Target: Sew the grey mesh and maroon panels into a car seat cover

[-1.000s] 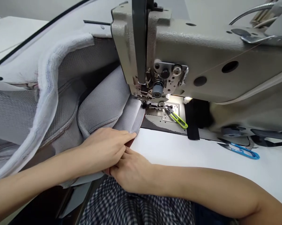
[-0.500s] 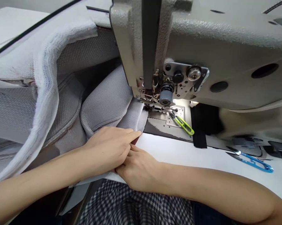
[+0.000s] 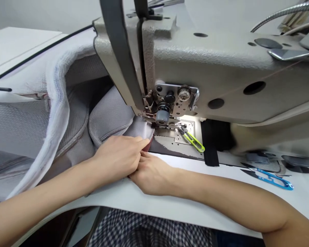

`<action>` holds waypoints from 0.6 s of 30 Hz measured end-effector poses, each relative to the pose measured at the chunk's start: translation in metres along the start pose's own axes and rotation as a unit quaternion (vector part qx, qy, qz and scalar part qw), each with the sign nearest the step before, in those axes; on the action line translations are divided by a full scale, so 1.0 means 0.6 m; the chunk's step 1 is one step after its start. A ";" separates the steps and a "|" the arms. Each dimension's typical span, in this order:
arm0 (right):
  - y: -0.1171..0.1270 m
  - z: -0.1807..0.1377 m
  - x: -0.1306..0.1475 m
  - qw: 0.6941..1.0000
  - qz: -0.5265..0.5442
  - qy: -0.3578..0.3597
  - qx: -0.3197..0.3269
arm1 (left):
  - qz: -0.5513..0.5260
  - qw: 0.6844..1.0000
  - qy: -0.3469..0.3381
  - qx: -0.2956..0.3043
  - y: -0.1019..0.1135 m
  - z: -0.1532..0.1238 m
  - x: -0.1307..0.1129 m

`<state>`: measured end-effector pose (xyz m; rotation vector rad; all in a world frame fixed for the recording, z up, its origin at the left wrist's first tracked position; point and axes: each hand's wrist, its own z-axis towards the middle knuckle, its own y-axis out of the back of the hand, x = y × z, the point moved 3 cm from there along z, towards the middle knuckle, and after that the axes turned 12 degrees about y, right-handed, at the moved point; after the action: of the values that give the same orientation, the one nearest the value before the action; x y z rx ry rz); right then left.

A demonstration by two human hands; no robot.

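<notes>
My left hand [image 3: 118, 156] lies on top of the grey mesh fabric [image 3: 110, 116], fingers together and pressing its folded edge just in front of the presser foot [image 3: 154, 125] of the sewing machine [image 3: 208, 68]. My right hand [image 3: 150, 173] sits right beside and partly under the left one, fingers curled and pinching the fabric's edge from below. A dark red underside shows at that edge. The fabric runs under the machine head to the left, with a white mesh trim [image 3: 56, 113] draped over it.
Green thread snips [image 3: 194, 141] lie on the needle plate to the right of the foot. Blue snips [image 3: 274, 178] rest on the white table [image 3: 195, 168] at the right. A black strap [image 3: 211, 144] hangs under the machine arm. Checked cloth covers my lap below.
Both hands have slid forward with the fabric edge, closer to the presser foot. The camera has shifted, so more white table edge shows in front of my lap.
</notes>
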<state>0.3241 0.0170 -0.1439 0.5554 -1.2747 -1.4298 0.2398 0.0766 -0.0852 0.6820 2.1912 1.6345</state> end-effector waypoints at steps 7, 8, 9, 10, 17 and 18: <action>0.010 0.003 -0.021 1.000 0.003 -0.021 0.007 | 0.062 0.997 0.012 0.050 0.027 0.017 -0.017; 0.012 0.003 -0.026 1.000 0.004 -0.029 0.011 | 0.058 0.997 0.012 0.052 0.028 0.021 -0.016; 0.014 0.003 -0.031 0.999 0.007 -0.038 0.015 | 0.055 0.997 0.011 0.054 0.028 0.025 -0.015; 0.016 0.002 -0.035 0.999 0.009 -0.046 0.019 | 0.055 0.997 0.009 0.057 0.029 0.031 -0.014; 0.028 -0.004 -0.053 0.994 -0.008 -0.105 0.020 | 0.071 0.997 0.008 0.034 0.028 0.068 -0.030; 0.028 -0.005 -0.054 0.994 -0.011 -0.109 0.017 | 0.076 0.997 0.001 0.032 0.029 0.060 -0.032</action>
<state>0.3431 0.0480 -0.1397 0.4460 -1.4709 -1.5212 0.2778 0.0989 -0.0794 0.8856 2.2511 1.6416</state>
